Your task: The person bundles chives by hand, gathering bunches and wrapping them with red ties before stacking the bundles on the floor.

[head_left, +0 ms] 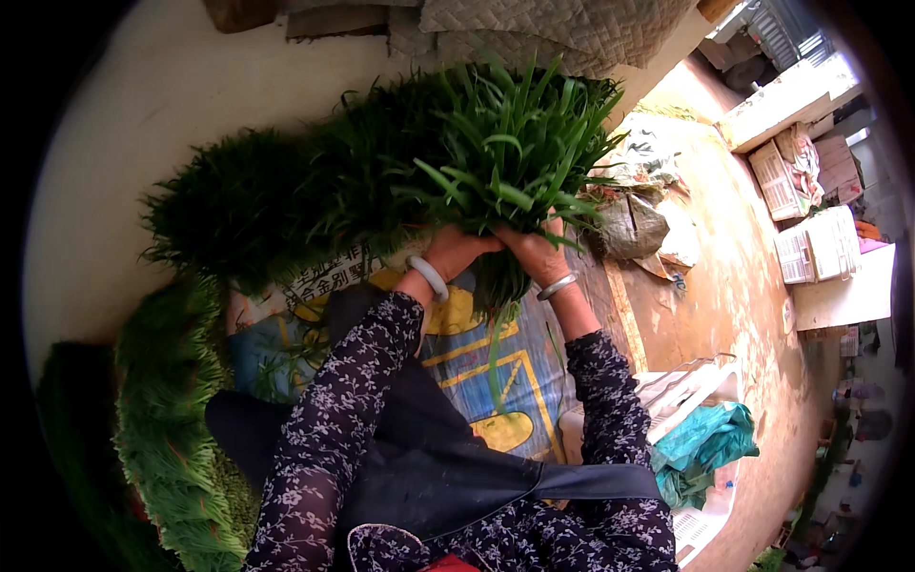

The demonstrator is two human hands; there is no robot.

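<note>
Between my two hands is a bunch of long, flat green leaves (519, 143), its tips fanning up and away from me. My left hand (459, 252) is closed around the lower part of the bunch. From the other side my right hand (536, 254) grips it too, close to the left one. Thinner leaf ends hang below my hands over a printed blue and yellow sheet (534, 367). Right behind the held bunch lies a long row of darker green leaf bunches (257, 195) against the pale wall.
More green bunches (172, 429) are stacked at my left. At my right stands a white plastic crate (701, 529) with a teal plastic bag (710, 443). Crumpled sacks (634, 224) lie farther off. White crates (820, 246) stand at the far right. A quilted cover (562, 29) is at the back.
</note>
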